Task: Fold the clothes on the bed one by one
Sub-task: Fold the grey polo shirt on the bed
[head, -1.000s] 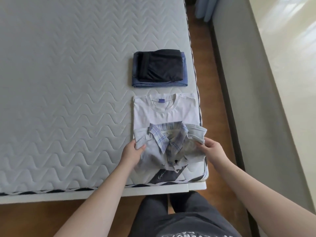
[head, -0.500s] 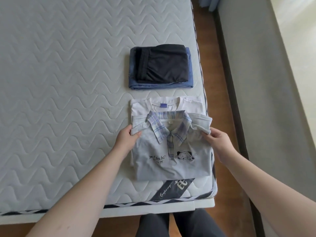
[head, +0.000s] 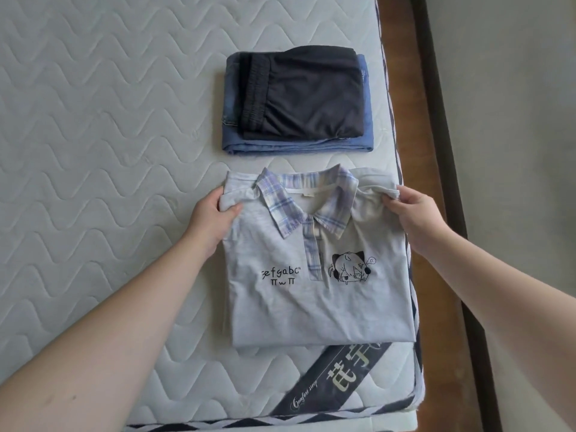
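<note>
Moved: the folded grey polo shirt (head: 314, 275) has slid away from the mattress's near edge since the earlier frames and now covers the white T-shirt that showed beyond it, which is no longer visible.
Mattress label: a dark printed band (head: 330, 378) lies bare between the shirt's hem and the near edge of the mattress (head: 93, 151).
Polo shirt: it lies flat, front up, by the near right corner, its plaid collar pointing to the far edge.
Left hand: the left hand (head: 208, 218) pinches the shirt's left shoulder, thumb on top.
Right hand: the right hand (head: 414, 213) grips the bunched right shoulder, close to the right edge.
Doing it well: I judge the step to be squaring the shirt on its pile; lower both shoulders together, smooth the right-side wrinkles, and keep the fold off the right edge.
Far pile: dark shorts (head: 299, 92) rest on folded blue jeans (head: 293, 145), just beyond the collar.
Containers: none are visible; the clothes sit directly on the mattress.
</note>
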Demonstrator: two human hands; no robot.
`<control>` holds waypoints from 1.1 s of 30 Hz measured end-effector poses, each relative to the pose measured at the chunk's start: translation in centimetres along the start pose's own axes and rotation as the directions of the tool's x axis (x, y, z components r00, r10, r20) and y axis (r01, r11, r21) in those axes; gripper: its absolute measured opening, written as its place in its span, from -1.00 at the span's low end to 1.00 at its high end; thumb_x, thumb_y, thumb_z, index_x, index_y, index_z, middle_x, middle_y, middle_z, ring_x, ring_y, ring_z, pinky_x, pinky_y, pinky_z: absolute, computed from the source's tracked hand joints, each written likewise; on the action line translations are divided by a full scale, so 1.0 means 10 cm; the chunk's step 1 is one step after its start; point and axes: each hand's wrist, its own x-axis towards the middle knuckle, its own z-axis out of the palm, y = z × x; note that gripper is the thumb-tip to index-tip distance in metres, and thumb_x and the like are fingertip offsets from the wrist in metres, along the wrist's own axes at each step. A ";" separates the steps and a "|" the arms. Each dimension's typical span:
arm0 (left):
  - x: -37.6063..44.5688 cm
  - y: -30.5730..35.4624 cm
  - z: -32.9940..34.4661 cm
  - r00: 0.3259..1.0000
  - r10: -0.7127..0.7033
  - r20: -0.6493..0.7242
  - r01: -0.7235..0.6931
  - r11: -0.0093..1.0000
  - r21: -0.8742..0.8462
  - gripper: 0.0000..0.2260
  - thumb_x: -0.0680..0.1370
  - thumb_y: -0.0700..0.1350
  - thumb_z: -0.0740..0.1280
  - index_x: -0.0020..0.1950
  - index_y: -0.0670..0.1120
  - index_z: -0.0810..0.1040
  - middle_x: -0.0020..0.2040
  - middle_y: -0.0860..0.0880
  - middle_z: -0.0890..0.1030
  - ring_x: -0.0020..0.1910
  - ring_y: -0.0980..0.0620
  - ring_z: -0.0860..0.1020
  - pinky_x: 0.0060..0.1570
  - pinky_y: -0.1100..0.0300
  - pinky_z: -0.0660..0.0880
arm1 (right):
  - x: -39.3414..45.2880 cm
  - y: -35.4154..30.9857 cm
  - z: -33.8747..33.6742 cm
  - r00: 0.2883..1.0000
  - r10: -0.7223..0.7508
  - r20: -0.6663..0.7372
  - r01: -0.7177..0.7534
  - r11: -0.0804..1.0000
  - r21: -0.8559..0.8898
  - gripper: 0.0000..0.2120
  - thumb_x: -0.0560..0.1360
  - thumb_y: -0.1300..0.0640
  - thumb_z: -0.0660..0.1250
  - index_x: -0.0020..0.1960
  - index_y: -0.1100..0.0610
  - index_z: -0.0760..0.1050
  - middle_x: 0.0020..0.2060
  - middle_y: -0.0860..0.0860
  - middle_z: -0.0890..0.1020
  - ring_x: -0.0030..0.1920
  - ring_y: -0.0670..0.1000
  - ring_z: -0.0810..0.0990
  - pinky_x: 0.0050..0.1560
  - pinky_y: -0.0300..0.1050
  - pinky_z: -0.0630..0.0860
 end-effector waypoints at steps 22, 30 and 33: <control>-0.86 -1.20 0.06 0.904 -0.376 0.205 0.398 0.914 -0.077 -0.64 0.41 -0.05 0.52 0.16 -0.10 0.59 0.03 0.00 0.71 0.01 0.06 0.67 0.00 0.15 0.58 | -0.42 0.84 -0.11 0.966 0.249 -0.072 -0.227 0.676 -0.701 -0.46 0.44 -0.31 0.34 -0.21 0.19 0.40 -0.36 0.05 0.48 -0.37 0.03 0.44 -0.40 -0.09 0.30; -1.44 -1.40 0.03 0.910 -0.355 0.216 0.373 0.926 -0.048 -0.72 0.49 -0.25 0.46 0.09 0.01 0.49 0.05 0.00 0.66 -0.06 0.11 0.65 -0.22 0.24 0.60 | -1.00 1.17 -0.16 0.950 0.307 -0.058 -0.255 0.657 -0.710 -0.44 0.43 -0.38 0.28 -0.07 0.16 0.49 -0.20 0.09 0.63 -0.26 0.08 0.60 -0.34 -0.08 0.47; -1.55 -1.39 0.07 0.940 -0.319 0.122 0.328 0.942 -0.065 -0.79 0.54 -0.30 0.38 0.01 0.00 0.49 -0.02 -0.02 0.65 -0.15 0.11 0.63 -0.32 0.30 0.58 | -1.17 1.25 -0.17 0.962 0.272 -0.005 -0.213 0.744 -0.634 -0.60 0.45 -0.25 0.39 0.00 0.08 0.49 -0.21 0.00 0.65 -0.40 -0.02 0.65 -0.47 -0.22 0.48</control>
